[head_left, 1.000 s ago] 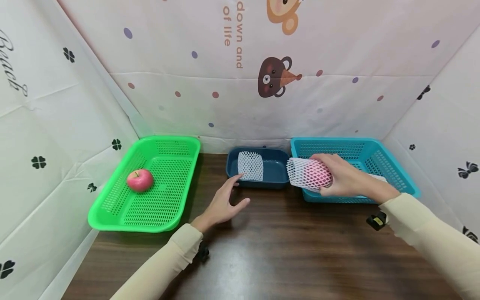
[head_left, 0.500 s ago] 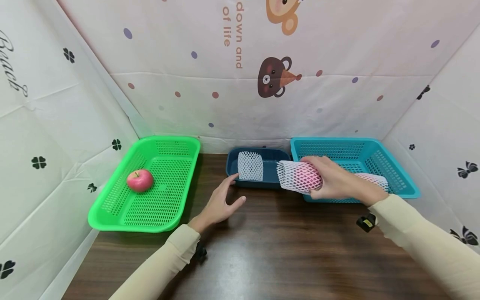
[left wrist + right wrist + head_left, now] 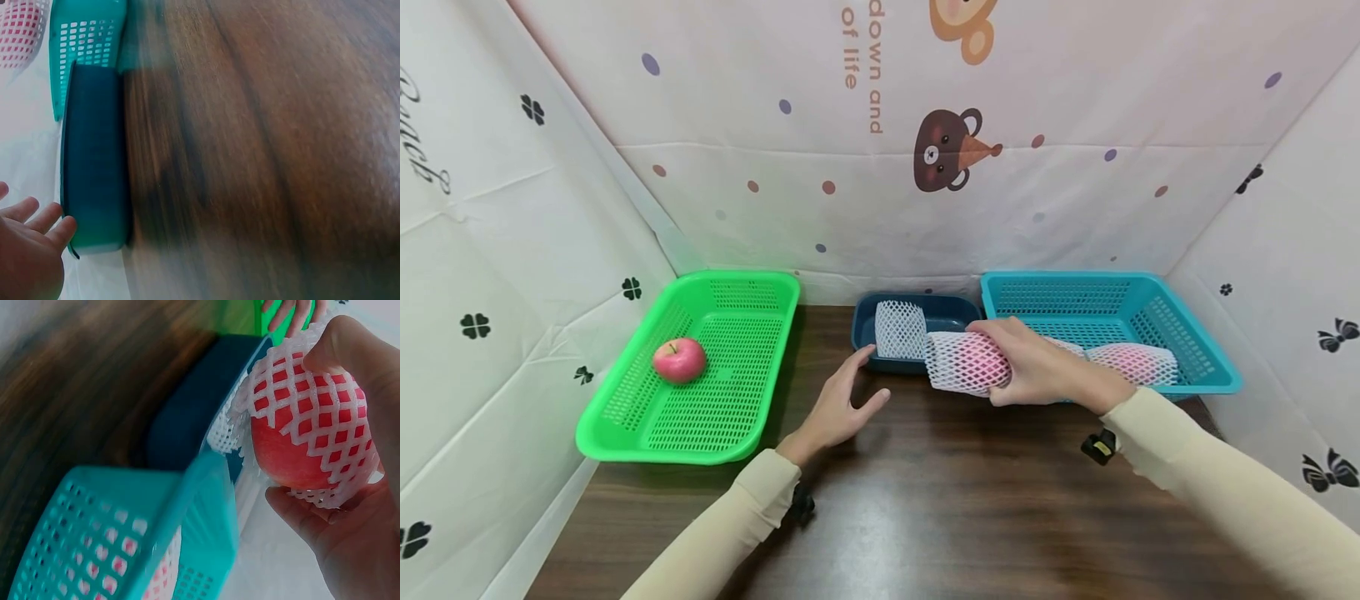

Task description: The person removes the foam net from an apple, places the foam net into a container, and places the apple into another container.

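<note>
My right hand (image 3: 1028,360) grips an apple (image 3: 284,450) wrapped in a white foam net (image 3: 340,422), thumb on one side and fingers on the other. In the head view the loose end of the net points left, over the front right of the dark blue tray (image 3: 951,312). An unused foam net (image 3: 901,329) lies in that tray. My left hand (image 3: 833,410) is held out with fingers spread, fingertips right at the tray's front left rim, holding nothing. A bare red apple (image 3: 680,361) sits in the green basket (image 3: 715,450) on the left.
A blue basket (image 3: 1198,346) stands at the right, holding netted apples (image 3: 1135,362), one partly hidden behind my right hand. The brown wooden table (image 3: 925,500) runs in front. Printed cloth (image 3: 737,217) walls off the back and both sides.
My right hand has moved left with the netted apple, from the blue basket's front toward the dark blue tray, uncovering a netted apple in the basket. My left hand has barely moved.
</note>
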A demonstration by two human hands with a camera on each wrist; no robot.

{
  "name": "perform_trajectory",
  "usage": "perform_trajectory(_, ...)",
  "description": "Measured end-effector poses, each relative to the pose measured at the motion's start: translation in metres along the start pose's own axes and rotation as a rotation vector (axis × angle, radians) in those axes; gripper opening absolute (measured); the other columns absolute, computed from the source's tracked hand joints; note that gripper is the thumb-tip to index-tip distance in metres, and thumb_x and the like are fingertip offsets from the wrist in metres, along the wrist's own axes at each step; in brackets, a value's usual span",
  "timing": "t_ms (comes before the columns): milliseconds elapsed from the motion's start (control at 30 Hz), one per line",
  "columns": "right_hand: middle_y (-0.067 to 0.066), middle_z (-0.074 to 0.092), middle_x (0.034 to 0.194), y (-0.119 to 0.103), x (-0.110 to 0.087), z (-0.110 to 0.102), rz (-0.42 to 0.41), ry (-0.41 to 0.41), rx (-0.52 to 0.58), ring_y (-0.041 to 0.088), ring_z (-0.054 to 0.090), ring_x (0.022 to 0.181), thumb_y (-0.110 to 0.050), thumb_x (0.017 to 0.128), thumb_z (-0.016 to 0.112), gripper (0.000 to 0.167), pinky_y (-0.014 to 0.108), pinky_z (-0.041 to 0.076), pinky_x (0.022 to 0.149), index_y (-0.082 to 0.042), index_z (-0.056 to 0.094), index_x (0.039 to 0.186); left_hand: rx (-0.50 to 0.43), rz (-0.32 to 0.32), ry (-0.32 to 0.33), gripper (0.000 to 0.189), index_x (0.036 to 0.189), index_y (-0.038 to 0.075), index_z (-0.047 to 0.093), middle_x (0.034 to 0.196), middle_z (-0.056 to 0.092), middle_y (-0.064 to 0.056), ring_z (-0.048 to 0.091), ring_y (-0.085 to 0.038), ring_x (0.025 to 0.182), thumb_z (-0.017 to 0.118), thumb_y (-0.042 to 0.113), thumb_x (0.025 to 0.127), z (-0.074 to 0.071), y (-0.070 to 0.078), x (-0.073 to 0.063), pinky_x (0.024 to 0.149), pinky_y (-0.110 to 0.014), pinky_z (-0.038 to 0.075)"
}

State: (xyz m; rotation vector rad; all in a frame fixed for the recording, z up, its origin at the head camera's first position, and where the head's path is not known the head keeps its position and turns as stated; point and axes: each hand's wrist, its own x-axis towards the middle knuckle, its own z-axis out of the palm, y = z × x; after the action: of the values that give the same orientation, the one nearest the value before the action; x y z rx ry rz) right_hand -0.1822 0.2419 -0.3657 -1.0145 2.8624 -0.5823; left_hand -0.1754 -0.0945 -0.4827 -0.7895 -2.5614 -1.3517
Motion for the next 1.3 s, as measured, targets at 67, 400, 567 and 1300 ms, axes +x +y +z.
perform_trajectory(67,0.012,0.049,0.142,-0.003,0.003,0.004,-0.013,-0.001,0.003,0.029,0.044,0.126,-0.025,0.071,0.084,0.092,0.049,0.045,0.095,-0.013,0.040,0.151,0.003,-0.005,-0.002,0.074,0.159,0.011,0.035,0.161,0.040,-0.006,0.046,-0.028,0.141,0.068,0.037,0.098,0.000,0.000,0.000,0.113,-0.048,0.042)
perform_trajectory(400,0.009,0.051,0.140,-0.015,0.014,0.026,-0.023,-0.016,0.000,0.025,0.046,0.120,-0.029,0.071,0.084,0.092,0.045,0.048,0.092,-0.012,0.042,0.151,-0.018,0.010,0.017,0.073,0.156,0.007,0.038,0.157,0.044,-0.011,0.051,-0.036,0.135,0.068,0.036,0.097,0.000,-0.003,-0.002,0.114,-0.052,0.039)
perform_trajectory(567,0.007,0.053,0.138,-0.019,0.017,0.036,-0.039,-0.008,0.000,0.023,0.047,0.116,-0.029,0.071,0.085,0.091,0.043,0.049,0.092,-0.012,0.043,0.150,-0.085,0.016,0.036,0.068,0.155,0.008,0.039,0.154,0.046,-0.017,0.054,-0.041,0.131,0.068,0.031,0.098,-0.001,-0.001,-0.003,0.111,-0.055,0.042)
perform_trajectory(1300,0.005,0.051,0.140,-0.027,0.031,0.079,-0.047,-0.005,0.046,0.019,0.046,0.113,-0.033,0.075,0.083,0.089,0.040,0.051,0.090,-0.013,0.042,0.151,-0.101,-0.003,0.062,0.061,0.146,-0.003,0.043,0.145,0.050,-0.025,0.055,-0.043,0.127,0.067,0.025,0.098,-0.008,-0.007,-0.014,0.106,-0.059,0.045)
